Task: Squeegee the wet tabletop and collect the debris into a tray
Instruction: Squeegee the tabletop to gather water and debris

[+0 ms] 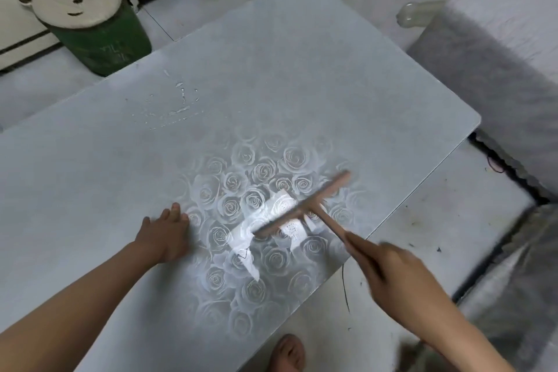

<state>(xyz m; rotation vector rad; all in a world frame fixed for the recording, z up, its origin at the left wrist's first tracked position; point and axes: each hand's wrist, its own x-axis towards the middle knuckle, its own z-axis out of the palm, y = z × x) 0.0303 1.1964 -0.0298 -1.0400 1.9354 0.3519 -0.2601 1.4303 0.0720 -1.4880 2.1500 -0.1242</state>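
Note:
A pale grey tabletop (271, 69) with a rose pattern fills most of the view. Water droplets (178, 103) lie on it toward the far left. My right hand (389, 272) grips the handle of a tan T-shaped squeegee (302, 205), whose blade lies slantwise on the table near its right edge and looks blurred by motion. My left hand (166, 232) rests flat on the table, fingers straight, left of the blade. A bright reflection shines around the blade. No tray shows in view.
A green bin with a panda-face lid (90, 18) stands on the floor beyond the table's left. A grey upholstered seat (498, 54) sits to the right, with a clear plastic bottle (416, 15) beside it. My bare foot (288, 353) is below the table's near edge.

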